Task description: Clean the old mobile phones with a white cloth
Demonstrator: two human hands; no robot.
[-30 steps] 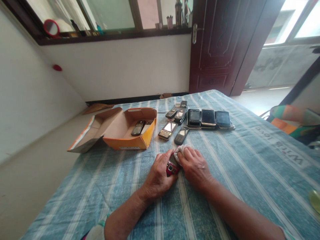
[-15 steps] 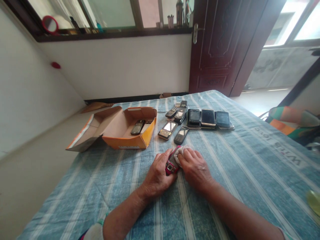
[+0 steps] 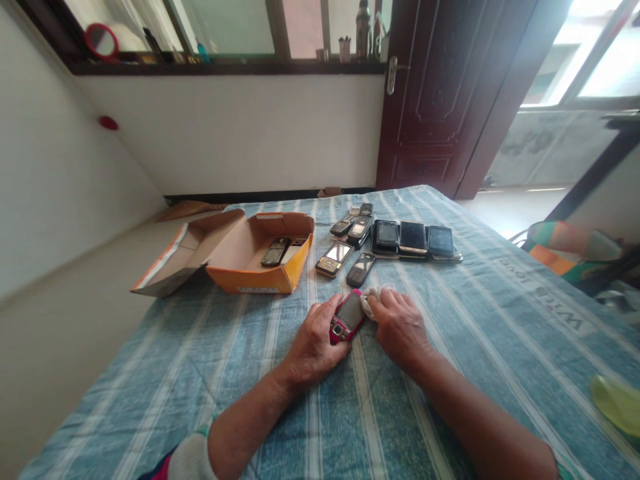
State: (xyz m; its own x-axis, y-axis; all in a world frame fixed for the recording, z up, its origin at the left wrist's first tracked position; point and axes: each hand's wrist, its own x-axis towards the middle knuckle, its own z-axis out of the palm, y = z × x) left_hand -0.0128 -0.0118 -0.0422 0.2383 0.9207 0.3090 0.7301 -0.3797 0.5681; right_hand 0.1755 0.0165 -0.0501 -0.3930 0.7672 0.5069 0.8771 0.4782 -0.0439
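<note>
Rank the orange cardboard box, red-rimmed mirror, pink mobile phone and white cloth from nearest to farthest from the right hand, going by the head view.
1. White cloth: bunched in the right hand.
2. Pink mobile phone: just to the left, held in the left hand.
3. Orange cardboard box: open, farther left.
4. Red-rimmed mirror: far left, by the window.

1. That near phone (image 3: 351, 311): bright pinkish red.
2. Rag (image 3: 369, 305) at its right: whitish.
3. Box (image 3: 250, 283) on the left: orange outside, brown inside.
4. Spread (image 3: 335, 427): blue, pale stripes.
5. Far door (image 3: 445, 87): dark reddish brown.
</note>
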